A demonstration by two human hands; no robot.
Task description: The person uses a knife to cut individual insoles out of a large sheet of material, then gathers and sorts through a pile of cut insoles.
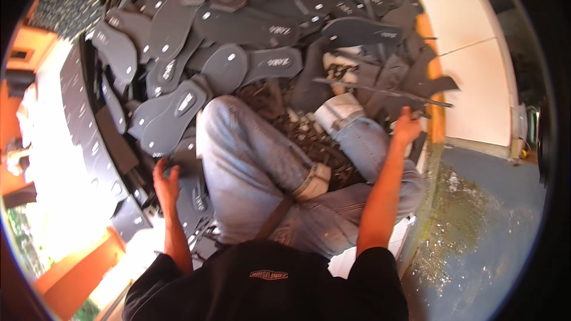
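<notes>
Blue floor [493, 220] right; soles [172, 27] heaped far. Left hand [167, 184] fingers-apart near sole [159, 122]; right hand [407, 129] by strip [383, 90], grip unclear.

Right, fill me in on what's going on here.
Someone in jeans sits among a heap of dark sole-shaped pieces, with small scraps strewn between the legs. The left hand is open, thumb apart from the fingers, beside the pieces at the left. The right hand is out at the other side, close to a long thin dark strip; whether it grips that is unclear.
</notes>
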